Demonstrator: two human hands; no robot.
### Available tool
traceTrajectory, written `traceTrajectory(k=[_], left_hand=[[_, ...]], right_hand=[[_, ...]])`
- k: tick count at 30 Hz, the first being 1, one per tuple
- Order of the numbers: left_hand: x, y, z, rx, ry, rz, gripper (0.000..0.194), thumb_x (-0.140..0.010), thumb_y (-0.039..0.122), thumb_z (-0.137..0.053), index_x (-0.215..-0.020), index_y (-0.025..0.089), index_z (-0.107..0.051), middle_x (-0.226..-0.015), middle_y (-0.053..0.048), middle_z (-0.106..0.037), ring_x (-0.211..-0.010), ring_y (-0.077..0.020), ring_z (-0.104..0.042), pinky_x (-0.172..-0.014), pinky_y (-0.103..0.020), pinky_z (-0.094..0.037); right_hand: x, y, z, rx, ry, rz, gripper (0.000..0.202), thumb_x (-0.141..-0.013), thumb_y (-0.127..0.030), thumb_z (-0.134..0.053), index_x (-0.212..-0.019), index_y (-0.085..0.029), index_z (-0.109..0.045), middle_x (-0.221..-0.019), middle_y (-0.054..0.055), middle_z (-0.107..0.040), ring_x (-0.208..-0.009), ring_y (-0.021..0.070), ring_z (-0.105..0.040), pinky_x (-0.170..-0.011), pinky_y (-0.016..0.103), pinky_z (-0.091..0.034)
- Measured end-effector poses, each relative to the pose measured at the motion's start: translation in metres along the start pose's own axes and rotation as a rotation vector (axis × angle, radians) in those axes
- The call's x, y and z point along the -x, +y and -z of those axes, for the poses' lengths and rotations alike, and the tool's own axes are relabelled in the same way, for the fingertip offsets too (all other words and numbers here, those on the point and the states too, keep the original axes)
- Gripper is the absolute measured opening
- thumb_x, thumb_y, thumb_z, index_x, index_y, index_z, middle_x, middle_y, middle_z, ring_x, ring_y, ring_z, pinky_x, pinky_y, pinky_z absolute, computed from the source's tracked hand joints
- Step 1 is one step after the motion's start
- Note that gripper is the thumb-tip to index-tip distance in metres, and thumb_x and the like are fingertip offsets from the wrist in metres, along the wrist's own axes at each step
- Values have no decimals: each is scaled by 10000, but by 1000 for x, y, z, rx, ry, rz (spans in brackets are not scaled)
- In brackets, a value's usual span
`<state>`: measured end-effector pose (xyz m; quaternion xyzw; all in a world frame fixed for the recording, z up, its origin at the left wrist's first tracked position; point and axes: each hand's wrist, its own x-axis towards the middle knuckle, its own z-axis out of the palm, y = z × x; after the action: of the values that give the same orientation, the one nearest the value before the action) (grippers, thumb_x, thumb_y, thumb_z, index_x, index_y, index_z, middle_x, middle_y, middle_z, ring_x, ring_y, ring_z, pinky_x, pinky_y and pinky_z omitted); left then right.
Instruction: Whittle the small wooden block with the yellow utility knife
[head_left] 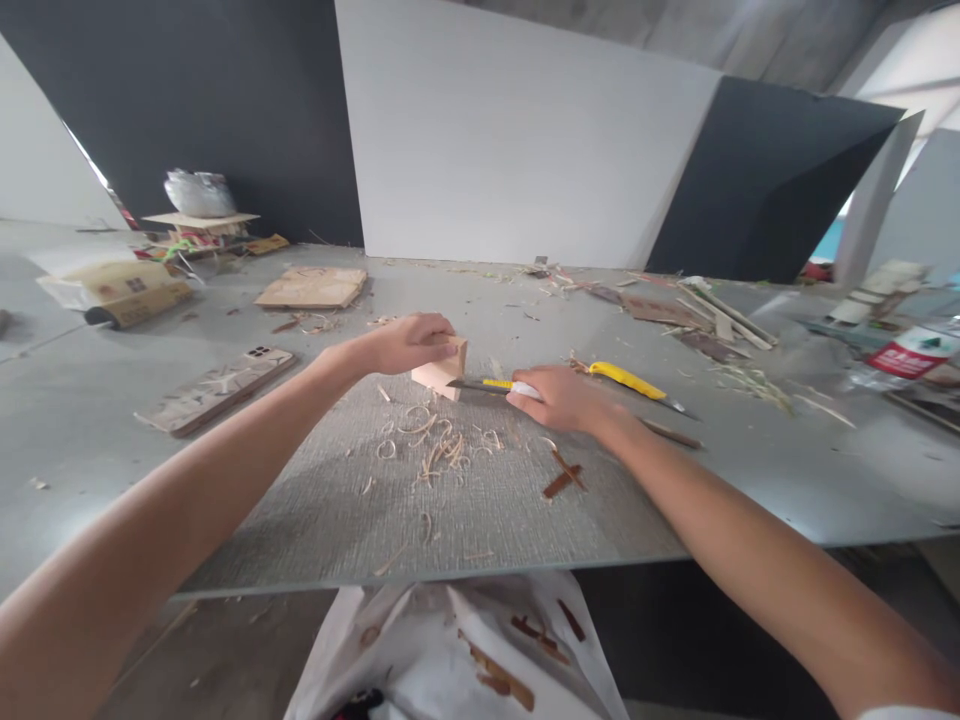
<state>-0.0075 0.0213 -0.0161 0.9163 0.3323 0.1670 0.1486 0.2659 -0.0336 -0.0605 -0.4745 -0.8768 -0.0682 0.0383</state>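
Note:
A pale wooden block (441,378) stands on the grey textured tabletop, and my left hand (415,343) is closed over its top. My right hand (553,396) grips a utility knife (523,389) with a white handle and a yellow part near the blade. The knife's blade (480,387) points left, with its tip at the lower right side of the block. Whether the edge cuts into the wood I cannot tell. Curled wood shavings (444,452) lie in front of the block. Past my right hand rests a second, yellow utility knife (628,380).
At the left are a patterned phone (217,388), a flat wooden board (313,287) and a roll-shaped item (142,304). Wood strips (724,315) and a red-labelled bottle (909,352) sit at the right. Brown scraps (564,478) lie near the table's front edge, others on a white cloth (420,650) below.

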Motion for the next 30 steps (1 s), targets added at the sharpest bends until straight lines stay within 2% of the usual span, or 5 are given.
traceTrajectory(k=[8,19,30], left_hand=[[0,1,-1,-24,11,-6,327,-842,464,-412,-914,158,-500,-882,-75,-540,-735,-147,-493,-589,-257,-348],[-1,-2,-1,-57,16,-26,321,-856,456,-389,-904,159,-500,-882,-81,-546,-729,-151,-491,-607,-267,-348],[-2,-5,-1,-89,57,-61,300,-871,431,-389,-895,157,-507,-867,-78,-545,-749,-151,-494,-624,-268,-348]], right_hand=[[-2,-1,3,45,-54,-37,412,-893,-488,-326,-1006,-196,-594,-855,103,-658,-791,233,-571,-658,307,-316],[-6,-11,7,97,-122,-41,409,-898,-471,-304,-950,-193,-599,-850,117,-667,-760,251,-594,-606,322,-311],[-13,-15,3,76,-125,-53,380,-884,-461,-321,-854,-209,-604,-809,109,-677,-669,226,-583,-554,324,-285]])
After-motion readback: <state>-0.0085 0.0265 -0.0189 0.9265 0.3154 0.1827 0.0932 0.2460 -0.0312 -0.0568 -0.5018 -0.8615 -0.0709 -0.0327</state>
